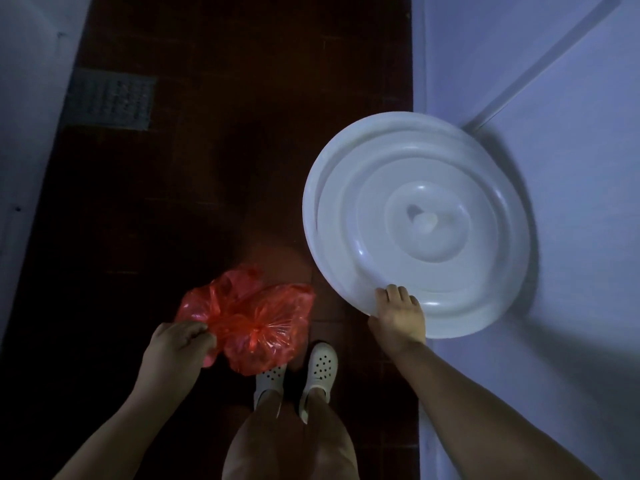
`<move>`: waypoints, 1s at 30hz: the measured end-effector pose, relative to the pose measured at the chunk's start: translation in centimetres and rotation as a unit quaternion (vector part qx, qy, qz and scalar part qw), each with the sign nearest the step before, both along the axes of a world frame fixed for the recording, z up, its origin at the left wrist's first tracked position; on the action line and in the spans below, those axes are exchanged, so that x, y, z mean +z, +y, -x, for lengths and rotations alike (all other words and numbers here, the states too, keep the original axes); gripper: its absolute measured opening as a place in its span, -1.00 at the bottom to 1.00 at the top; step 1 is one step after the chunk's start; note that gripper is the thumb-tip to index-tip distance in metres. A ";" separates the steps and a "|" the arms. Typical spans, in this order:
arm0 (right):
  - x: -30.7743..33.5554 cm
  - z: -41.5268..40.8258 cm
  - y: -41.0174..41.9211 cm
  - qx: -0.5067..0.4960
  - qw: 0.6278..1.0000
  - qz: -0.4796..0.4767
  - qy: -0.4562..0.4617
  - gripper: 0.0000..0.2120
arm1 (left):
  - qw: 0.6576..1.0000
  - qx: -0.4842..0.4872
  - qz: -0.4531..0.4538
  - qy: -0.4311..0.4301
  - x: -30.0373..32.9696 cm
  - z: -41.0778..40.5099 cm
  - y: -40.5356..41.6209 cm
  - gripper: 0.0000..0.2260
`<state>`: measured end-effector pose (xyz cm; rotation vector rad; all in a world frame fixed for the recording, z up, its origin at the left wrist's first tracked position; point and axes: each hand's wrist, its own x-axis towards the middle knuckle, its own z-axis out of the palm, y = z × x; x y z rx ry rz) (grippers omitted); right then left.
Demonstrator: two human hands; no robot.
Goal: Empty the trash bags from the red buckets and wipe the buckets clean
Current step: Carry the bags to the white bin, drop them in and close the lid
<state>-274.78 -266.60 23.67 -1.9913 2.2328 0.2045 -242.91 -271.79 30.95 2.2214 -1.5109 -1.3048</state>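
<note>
Left hand [180, 344] around red bag [256, 323]

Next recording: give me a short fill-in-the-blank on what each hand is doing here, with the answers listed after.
1. The left hand grips a crumpled plastic bag whose colour is ____.
2. The right hand holds the near rim of a round white ____.
3. The person's feet wear pale clogs dotted with ____.
4. The floor grate lies on the person's ____ side.

Missing words: red; lid; holes; left
</note>
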 end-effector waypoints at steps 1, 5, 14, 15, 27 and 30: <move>1.1 0.1 0.0 0.008 1.000 0.012 -0.003 -0.63 | 1.000 0.014 0.004 0.005 0.8 -0.2 -0.1 -0.81; 6.3 0.7 -0.7 0.049 0.997 0.052 0.021 -0.69 | 0.999 0.022 0.027 0.033 5.0 -0.8 -0.8 -0.76; 19.8 3.8 -4.2 0.001 0.986 0.157 0.061 -0.76 | 0.983 -0.049 0.149 0.100 17.1 1.8 -4.6 -0.74; 21.1 4.0 -4.2 -0.008 0.982 0.183 0.056 -0.86 | 0.979 -0.050 0.159 0.114 18.3 2.4 -5.0 -0.70; 31.5 10.5 -4.8 -0.095 0.948 0.303 0.007 -0.72 | 0.918 -0.172 0.254 0.252 26.5 15.3 -10.9 -0.84; 31.8 13.3 -6.6 -0.105 0.938 0.329 -0.003 -0.78 | 0.916 -0.166 0.251 0.265 25.3 19.4 -12.7 -0.78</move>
